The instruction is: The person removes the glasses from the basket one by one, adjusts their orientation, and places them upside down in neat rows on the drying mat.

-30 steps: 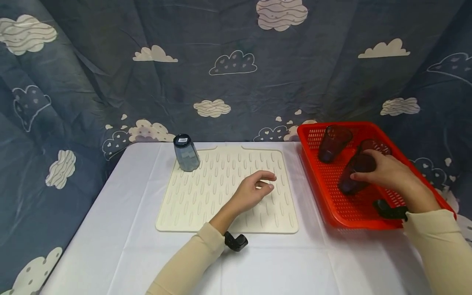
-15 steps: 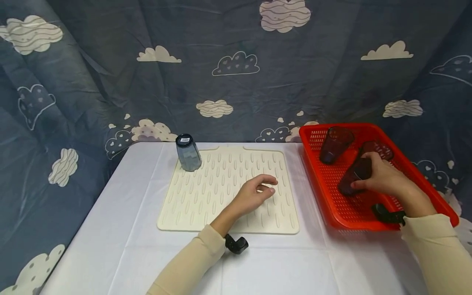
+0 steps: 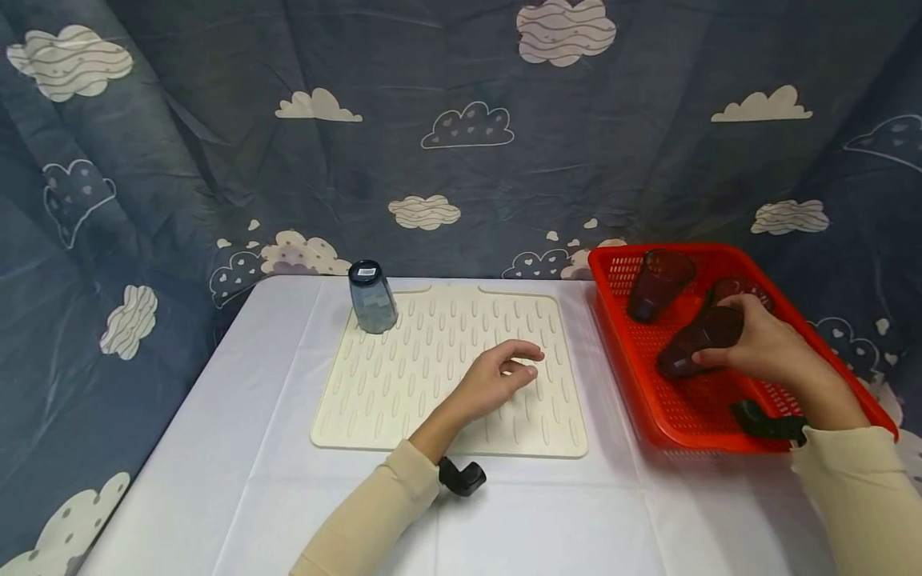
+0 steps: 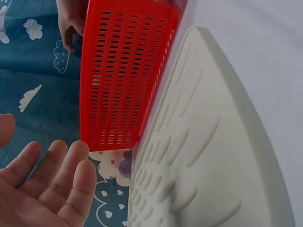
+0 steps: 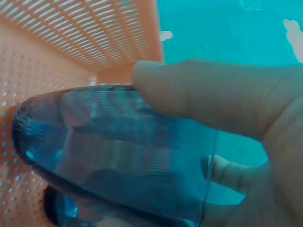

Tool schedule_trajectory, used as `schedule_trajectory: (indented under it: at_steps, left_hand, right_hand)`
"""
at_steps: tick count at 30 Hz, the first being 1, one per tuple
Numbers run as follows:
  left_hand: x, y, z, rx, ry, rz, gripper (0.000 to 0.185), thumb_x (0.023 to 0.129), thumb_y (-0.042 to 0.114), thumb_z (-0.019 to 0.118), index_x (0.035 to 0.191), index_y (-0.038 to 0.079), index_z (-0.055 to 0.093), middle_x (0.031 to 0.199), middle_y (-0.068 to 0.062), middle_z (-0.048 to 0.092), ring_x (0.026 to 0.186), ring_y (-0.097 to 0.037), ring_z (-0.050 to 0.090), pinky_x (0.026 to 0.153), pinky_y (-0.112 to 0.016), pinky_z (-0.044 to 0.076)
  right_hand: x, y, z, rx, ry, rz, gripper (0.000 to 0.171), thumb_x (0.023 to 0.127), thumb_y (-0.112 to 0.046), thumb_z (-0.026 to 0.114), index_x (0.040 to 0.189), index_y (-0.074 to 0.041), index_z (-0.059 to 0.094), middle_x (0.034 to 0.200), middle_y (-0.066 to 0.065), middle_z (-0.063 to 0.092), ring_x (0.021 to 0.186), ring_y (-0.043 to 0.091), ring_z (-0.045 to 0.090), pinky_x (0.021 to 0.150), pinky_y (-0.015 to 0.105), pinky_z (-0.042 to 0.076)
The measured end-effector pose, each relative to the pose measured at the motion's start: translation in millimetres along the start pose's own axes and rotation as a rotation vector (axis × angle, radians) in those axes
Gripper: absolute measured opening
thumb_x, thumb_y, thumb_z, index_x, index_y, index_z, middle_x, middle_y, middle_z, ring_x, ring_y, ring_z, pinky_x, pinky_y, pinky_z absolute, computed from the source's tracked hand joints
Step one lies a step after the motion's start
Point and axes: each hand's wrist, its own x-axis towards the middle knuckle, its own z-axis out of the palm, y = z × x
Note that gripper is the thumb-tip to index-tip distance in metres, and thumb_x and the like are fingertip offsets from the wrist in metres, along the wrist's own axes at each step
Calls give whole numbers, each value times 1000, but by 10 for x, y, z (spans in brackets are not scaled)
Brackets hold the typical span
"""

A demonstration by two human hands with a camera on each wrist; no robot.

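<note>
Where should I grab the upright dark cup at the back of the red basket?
Take the dark cup round its upper wall, coming from above and the front. It stands with its open mouth up, leaning toward the basket wall, so its sides are free there. The right hand, nearest it, already grips another cup; the left hand rests open over the mat.

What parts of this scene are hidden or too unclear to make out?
- Head view: a third dark glass in the red plastic basket is mostly hidden behind the right hand and the dark tumbler it grips.
- Right wrist view: the tumbler fills the blurred frame.
- Left wrist view: the left hand is cut off by the edge.
</note>
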Motion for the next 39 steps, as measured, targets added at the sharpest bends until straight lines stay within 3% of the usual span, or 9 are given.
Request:
schedule_trajectory:
  at_steps: [8,18,23,29,35,39]
  left_hand:
    - [-19,53,-13,-18,-34,4,34,98,18,58,131,11,60,131,-7,66,109,-21,67,84,-20,52]
    - [-32,92,-31,-98,-24,9,32,99,17,58,130,9,60,129,-11,66,107,-14,65,83,-19,50]
    - [-31,93,-36,-149,-32,7,33,99,15,58,131,6,59,130,-14,65,109,-18,66,84,-17,51]
    - [-31,50,-46,-181,-39,-4,34,100,14,57,132,3,57,131,-16,64,113,-28,66,84,-19,52]
    - [-51,29,-82,-197,-47,-35,36,101,15,55,134,3,55,133,-16,63,116,-29,65,85,-20,53]
    - [-54,25,-108,-202,-40,-33,34,101,16,55,133,4,56,133,-16,63,115,-28,65,86,-22,53]
  right_hand:
    - [-70,-159,-58,45,149,-10,99,77,-37,84,143,5,25,127,39,45,105,55,48,77,62,43]
    - [-224,-407,-131,123,176,20,105,78,-45,83,150,0,21,138,36,40,115,55,43,82,67,41]
    - [-275,-571,-214,200,180,11,108,78,-47,82,153,-4,17,140,30,43,117,48,47,77,47,48]
    - [-294,-725,-237,267,199,1,107,78,-46,82,154,-8,17,143,24,43,121,41,45,80,36,44]
    - [-312,-841,-180,350,227,-29,98,80,-40,82,154,-19,22,142,16,45,118,29,48,66,6,44]
    - [-333,-923,-152,406,237,-73,90,81,-34,82,153,-31,26,132,0,48,108,7,49,65,10,51]
